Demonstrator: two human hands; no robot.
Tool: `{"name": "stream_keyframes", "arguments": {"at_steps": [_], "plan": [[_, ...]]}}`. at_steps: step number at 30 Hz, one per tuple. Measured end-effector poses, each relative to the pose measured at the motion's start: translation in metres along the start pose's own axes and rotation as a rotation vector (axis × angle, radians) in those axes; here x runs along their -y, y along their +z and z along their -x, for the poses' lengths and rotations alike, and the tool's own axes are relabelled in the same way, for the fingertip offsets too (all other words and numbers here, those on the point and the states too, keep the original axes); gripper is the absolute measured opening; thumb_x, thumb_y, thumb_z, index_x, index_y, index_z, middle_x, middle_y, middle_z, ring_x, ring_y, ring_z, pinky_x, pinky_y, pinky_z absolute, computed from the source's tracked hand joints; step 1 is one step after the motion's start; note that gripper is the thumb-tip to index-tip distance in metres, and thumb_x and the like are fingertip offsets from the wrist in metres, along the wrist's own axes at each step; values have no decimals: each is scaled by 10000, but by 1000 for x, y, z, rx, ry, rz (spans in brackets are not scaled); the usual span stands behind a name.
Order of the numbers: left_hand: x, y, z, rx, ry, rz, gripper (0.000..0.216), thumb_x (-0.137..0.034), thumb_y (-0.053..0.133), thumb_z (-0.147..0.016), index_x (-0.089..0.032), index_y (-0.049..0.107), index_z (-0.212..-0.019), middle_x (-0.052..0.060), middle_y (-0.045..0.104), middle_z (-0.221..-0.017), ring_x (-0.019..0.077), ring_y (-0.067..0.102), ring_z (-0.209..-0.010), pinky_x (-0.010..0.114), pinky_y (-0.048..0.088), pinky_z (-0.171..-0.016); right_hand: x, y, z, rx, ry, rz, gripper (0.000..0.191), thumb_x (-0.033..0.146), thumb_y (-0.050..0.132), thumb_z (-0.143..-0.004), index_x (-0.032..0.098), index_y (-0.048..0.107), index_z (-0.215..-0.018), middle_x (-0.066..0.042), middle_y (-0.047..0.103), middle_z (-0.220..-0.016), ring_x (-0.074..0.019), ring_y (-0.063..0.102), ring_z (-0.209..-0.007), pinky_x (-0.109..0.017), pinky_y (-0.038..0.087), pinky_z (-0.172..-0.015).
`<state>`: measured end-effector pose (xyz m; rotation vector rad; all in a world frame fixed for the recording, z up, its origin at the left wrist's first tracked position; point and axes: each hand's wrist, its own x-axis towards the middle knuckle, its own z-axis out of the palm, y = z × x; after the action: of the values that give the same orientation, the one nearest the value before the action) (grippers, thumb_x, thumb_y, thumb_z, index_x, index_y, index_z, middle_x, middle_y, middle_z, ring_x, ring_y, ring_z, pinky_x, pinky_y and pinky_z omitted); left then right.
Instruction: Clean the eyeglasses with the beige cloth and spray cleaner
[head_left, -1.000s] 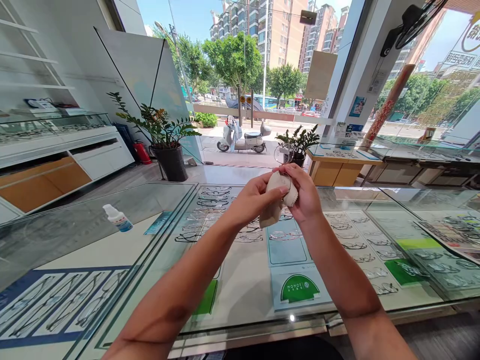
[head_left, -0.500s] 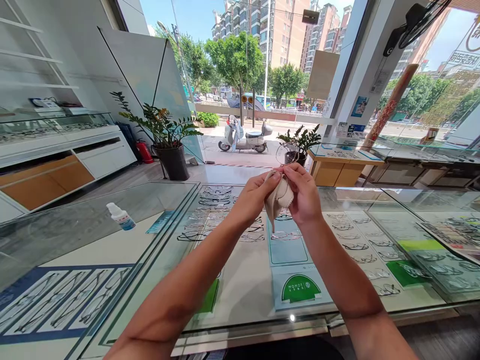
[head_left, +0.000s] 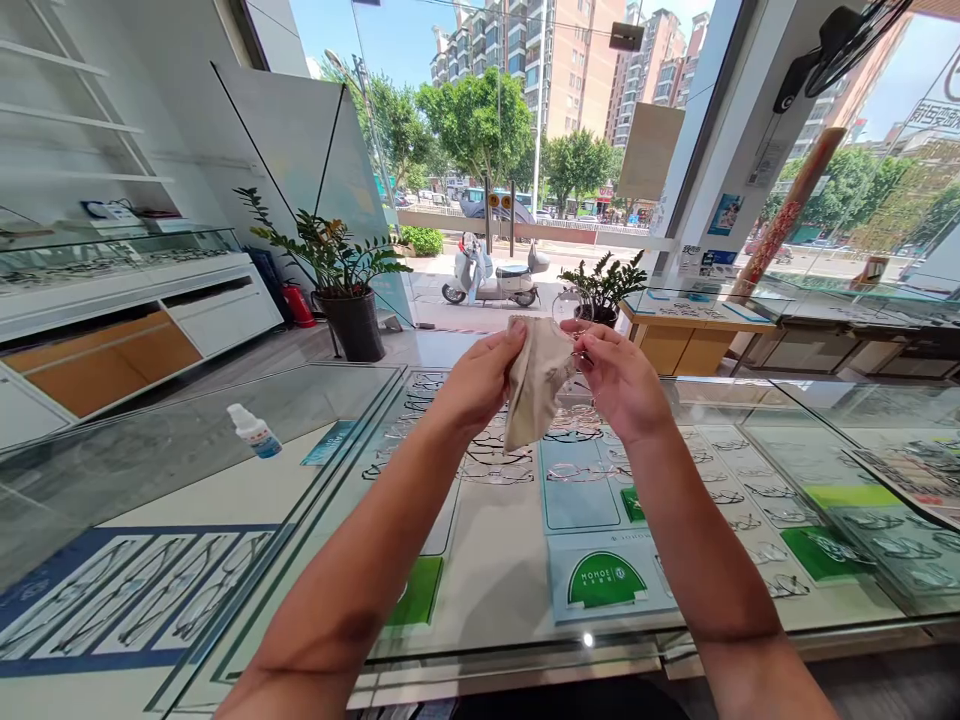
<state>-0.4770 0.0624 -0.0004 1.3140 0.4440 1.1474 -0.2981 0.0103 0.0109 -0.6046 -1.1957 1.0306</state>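
A beige cleaning cloth (head_left: 538,385) hangs from my left hand (head_left: 486,372), its thumb and fingers closed on the upper left part of it. My right hand (head_left: 621,372) pinches a pair of thin-rimmed glasses (head_left: 573,300) at the cloth's right edge. One round lens rim rises above the fingers, in front of the potted plant; the rest of the frame is hidden by cloth and fingers. Both hands are held above the glass display counter (head_left: 495,590). Under the glass lie several rows of eyeglasses (head_left: 501,460).
A white spray bottle (head_left: 253,432) stands on the glass at the left. Beside it, glasses lie on a blue-edged display board (head_left: 135,600). A green sign card (head_left: 606,580) lies below my hands. Potted plants (head_left: 349,320) and a wooden cabinet (head_left: 675,340) stand beyond the counter.
My hands have moved apart, the left one leftward. The cloth, bunched around the glasses before, now hangs spread out from my left hand. The view has shifted slightly.
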Motion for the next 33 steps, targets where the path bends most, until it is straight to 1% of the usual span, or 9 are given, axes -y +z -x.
{"name": "stream_keyframes", "arguments": {"at_steps": [6, 9, 12, 15, 19, 22, 25, 28, 33], "plan": [[-5, 0, 1, -46, 135, -76, 545, -744, 718, -916, -201, 764, -939, 74, 760, -833, 235, 733, -916, 320, 556, -753, -10, 3, 2, 144, 92, 51, 224, 452, 886, -807, 251, 788, -799, 9, 713, -880, -170, 636, -939, -346, 487, -1012], [-4, 1, 3, -19, 163, -109, 592, -772, 683, -932, -187, 769, -951, 60, 754, -820, 216, 720, -873, 313, 552, -761, -12, 3, 1, 136, 122, 62, 231, 435, 903, -772, 235, 789, -784, 11, 731, -859, -159, 636, -920, -325, 473, -986], [-3, 1, 5, -9, 180, -141, 591, -761, 693, -934, -174, 769, -940, 49, 738, -786, 190, 683, -768, 302, 531, -697, -13, 1, 0, 132, 148, 84, 225, 425, 903, -765, 230, 793, -788, 8, 744, -860, -157, 644, -913, -316, 475, -965], [-7, 0, 6, 9, 202, -165, 524, -702, 728, -942, -179, 773, -944, 41, 729, -781, 171, 651, -710, 293, 507, -654, -13, 0, -1, 145, 175, 55, 232, 417, 917, -749, 225, 790, -782, 8, 743, -845, -150, 650, -873, -305, 495, -915], [-17, -3, 9, 143, 174, -146, 408, -569, 824, -914, -190, 794, -1064, 58, 765, -910, 192, 706, -843, 313, 563, -781, -11, -1, 0, 141, 223, -45, 234, 404, 931, -744, 225, 784, -779, 4, 739, -816, -135, 630, -773, -278, 508, -762], [-21, -3, 11, 187, 135, -140, 435, -458, 917, -831, -189, 790, -1149, 73, 782, -973, 202, 726, -885, 325, 587, -829, -9, -1, 1, 160, 228, -60, 225, 400, 924, -759, 222, 790, -787, -6, 744, -824, -137, 636, -762, -282, 531, -755], [-20, 1, 12, 138, 159, -142, 460, -381, 976, -740, -175, 791, -1108, 65, 782, -944, 177, 705, -810, 302, 585, -772, -8, -1, 2, 192, 241, -59, 232, 398, 928, -757, 211, 811, -828, -15, 752, -837, -139, 648, -774, -285, 553, -777], [-15, 8, 13, 50, 194, -130, 427, -393, 1001, -695, -171, 783, -987, 33, 752, -855, 144, 652, -714, 270, 550, -680, -8, 0, 5, 232, 260, -63, 245, 397, 941, -755, 215, 832, -877, -15, 759, -840, -144, 655, -777, -287, 564, -769], [-5, 18, 16, -144, 283, -137, 433, -570, 913, -810, -184, 719, -791, -13, 636, -683, 94, 504, -579, 238, 419, -549, -11, 4, 9, 284, 264, -46, 234, 411, 943, -775, 232, 845, -890, -31, 787, -883, -175, 687, -828, -329, 591, -821]]}}
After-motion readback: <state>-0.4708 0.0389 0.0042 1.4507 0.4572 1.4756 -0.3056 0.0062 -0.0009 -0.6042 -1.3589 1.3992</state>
